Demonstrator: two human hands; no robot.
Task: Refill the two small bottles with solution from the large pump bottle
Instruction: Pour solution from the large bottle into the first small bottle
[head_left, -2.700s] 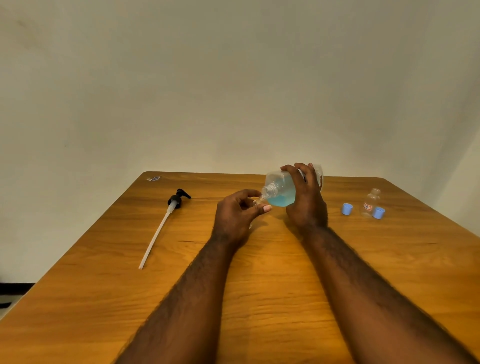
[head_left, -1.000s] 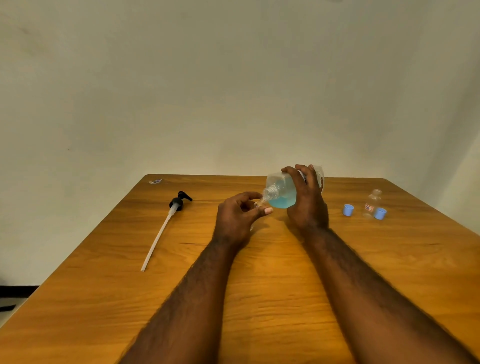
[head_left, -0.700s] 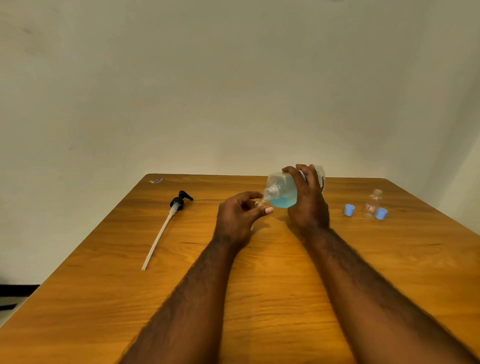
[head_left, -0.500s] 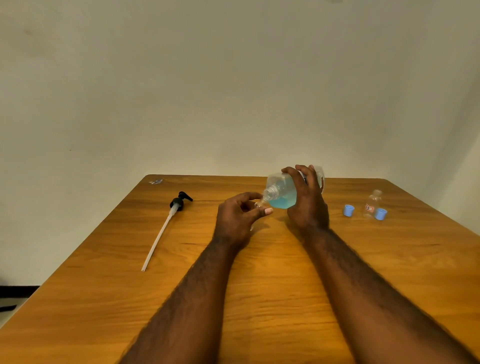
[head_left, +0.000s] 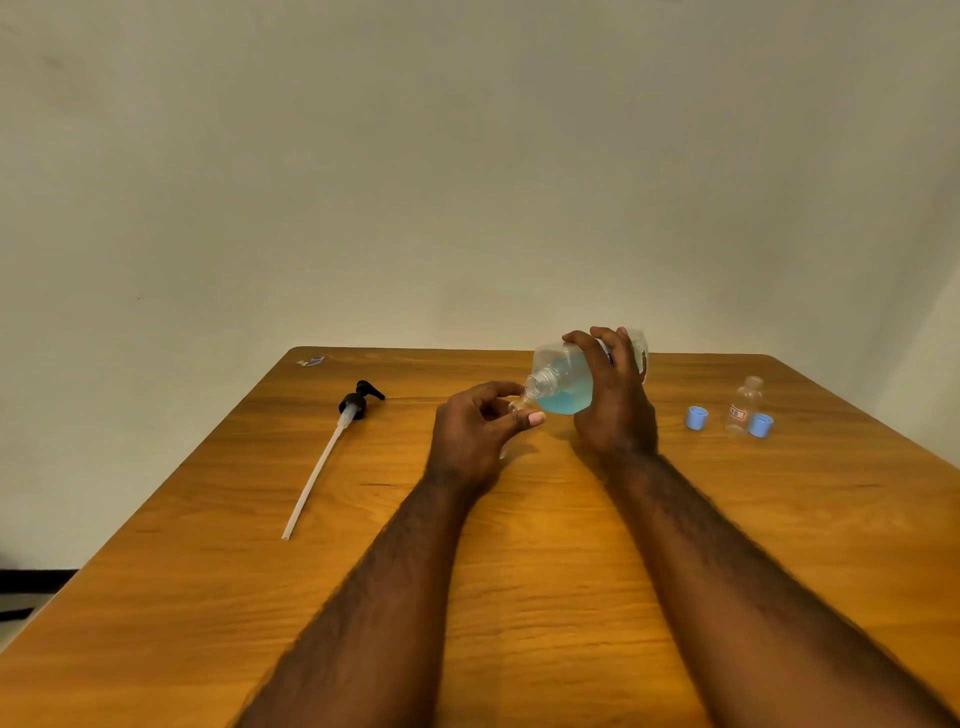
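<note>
My right hand (head_left: 615, 410) grips the large clear bottle (head_left: 563, 384), tipped on its side with its open neck pointing left and down; blue liquid pools in its lower part. My left hand (head_left: 475, 434) holds a small clear bottle (head_left: 515, 406) upright, mostly hidden by my fingers, with its mouth right under the large bottle's neck. A second small clear bottle (head_left: 744, 405) with a red label stands at the right, uncapped. Two blue caps (head_left: 696, 418) (head_left: 760, 424) lie beside it.
The black pump head with its long white tube (head_left: 332, 449) lies on the wooden table (head_left: 519, 571) at the left. A small scrap (head_left: 310, 360) sits at the far left corner. A pale wall stands behind the table.
Both hands have held nearly the same pose throughout; the large bottle stays tipped over the small one. No clear movement.
</note>
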